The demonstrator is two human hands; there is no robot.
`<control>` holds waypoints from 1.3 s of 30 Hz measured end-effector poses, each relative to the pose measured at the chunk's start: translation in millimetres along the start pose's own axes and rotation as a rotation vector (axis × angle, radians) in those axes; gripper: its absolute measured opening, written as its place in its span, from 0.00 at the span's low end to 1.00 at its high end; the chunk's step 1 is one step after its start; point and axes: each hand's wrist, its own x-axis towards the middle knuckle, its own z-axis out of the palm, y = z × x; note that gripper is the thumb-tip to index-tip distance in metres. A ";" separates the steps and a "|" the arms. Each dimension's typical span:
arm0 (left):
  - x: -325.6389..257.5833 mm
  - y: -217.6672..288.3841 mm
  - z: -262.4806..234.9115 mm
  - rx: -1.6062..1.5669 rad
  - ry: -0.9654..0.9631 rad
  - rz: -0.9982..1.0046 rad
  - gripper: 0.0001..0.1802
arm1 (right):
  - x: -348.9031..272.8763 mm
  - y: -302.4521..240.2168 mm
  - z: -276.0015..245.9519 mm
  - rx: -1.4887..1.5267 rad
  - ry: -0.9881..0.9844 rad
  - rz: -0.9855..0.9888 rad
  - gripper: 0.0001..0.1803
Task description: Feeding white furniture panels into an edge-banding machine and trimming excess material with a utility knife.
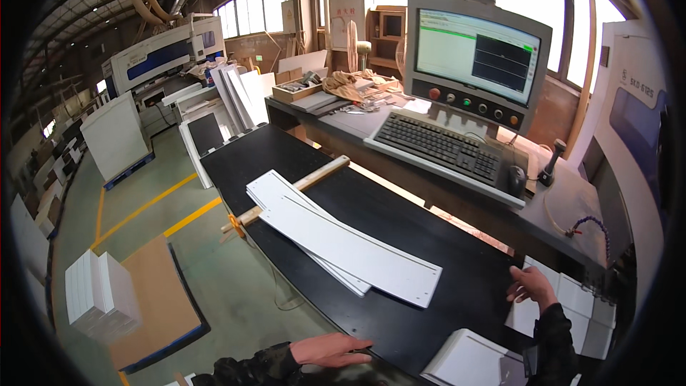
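Long white panels (350, 246) lie overlapping at a slant on the black tabletop (457, 236), the top one showing small holes near its end. Their far end rests by a wooden strip (323, 173) laid across the table. My left hand (330, 350) is at the table's near left edge, fingers stretched out and holding nothing. Over the right edge is my right hand (532, 286), its fingers loosely bent and apart, with nothing in them. Beside and below it are stacked white boards (575, 297). Between my forearms, at the near edge, sits another stack of white panels (464, 357).
Beyond the table stand a control monitor (475, 53), a keyboard (439, 144) and a mouse (517, 180). An orange clamp (235, 225) sits on the table's left edge. Stacked white boards (100, 293) stand on the left by a brown sheet (161, 300).
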 end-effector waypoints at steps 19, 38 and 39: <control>-213.4 -376.7 -316.2 -0.392 1.348 -0.110 0.34 | 69.0 -21.5 399.0 0.467 0.393 -0.160 0.19; -97.7 -319.9 -380.2 0.247 1.232 0.052 0.07 | 39.3 -151.1 497.0 0.691 0.228 -0.021 0.31; -97.5 -312.6 -381.7 0.183 1.139 0.033 0.10 | 37.5 -155.4 501.5 0.689 0.233 -0.013 0.31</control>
